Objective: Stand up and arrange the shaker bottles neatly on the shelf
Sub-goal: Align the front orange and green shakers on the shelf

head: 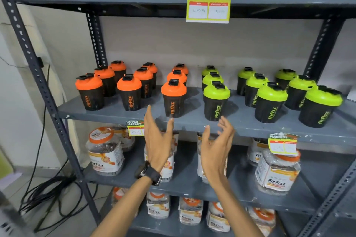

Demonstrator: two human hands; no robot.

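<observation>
Black shaker bottles stand upright in rows on the grey middle shelf [192, 123]. Several with orange lids [173, 98] fill the left half; several with green lids [216, 101] fill the right half. My left hand [158, 138], with a black watch on the wrist, is raised in front of the shelf edge, just below the front orange-lidded bottle, fingers apart and holding nothing. Just below the front green-lidded bottle, my right hand [216, 150] is also open, palm turned toward the left hand. Neither hand touches a bottle.
Clear jars with orange lids [105, 152] stand on the shelf below, and pouches [189, 213] on the lowest one. More jars sit on the top shelf. Price tags [209, 5] hang from shelf edges. Black cables [48, 188] lie on the floor at left by the perforated upright [38, 75].
</observation>
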